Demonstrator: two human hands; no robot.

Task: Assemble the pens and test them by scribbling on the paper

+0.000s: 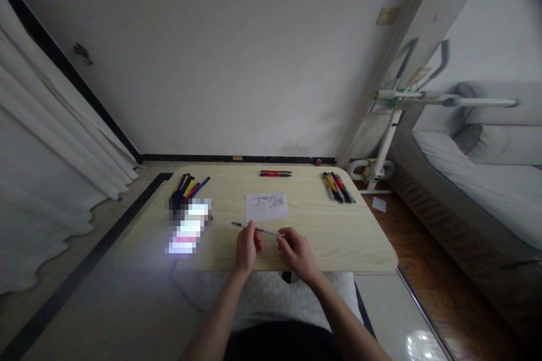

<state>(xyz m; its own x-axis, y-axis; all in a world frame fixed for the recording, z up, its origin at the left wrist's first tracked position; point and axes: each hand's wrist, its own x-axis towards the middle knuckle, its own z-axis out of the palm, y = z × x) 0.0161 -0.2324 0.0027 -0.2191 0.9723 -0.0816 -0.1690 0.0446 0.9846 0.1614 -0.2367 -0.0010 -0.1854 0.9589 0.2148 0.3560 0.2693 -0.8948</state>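
A slim pen (267, 231) lies crosswise between my two hands, above the near part of the light wooden table. My left hand (247, 245) pinches it near its dark left end, which sticks out past the thumb. At the other end, the fingers of my right hand (296, 248) close on the tip. Just beyond the hands is a white sheet of paper (266, 206) with dark scribbles and marks. Fine details of the pen are too small to make out.
On the table (339, 237), a group of pens (339, 187) lies at right and more pens (186, 187) at left. Two red-and-black pens (276, 174) lie at the back edge. A bright, pixelated screen (190, 228) is at left. Exercise equipment (387, 141) stands beyond the right corner.
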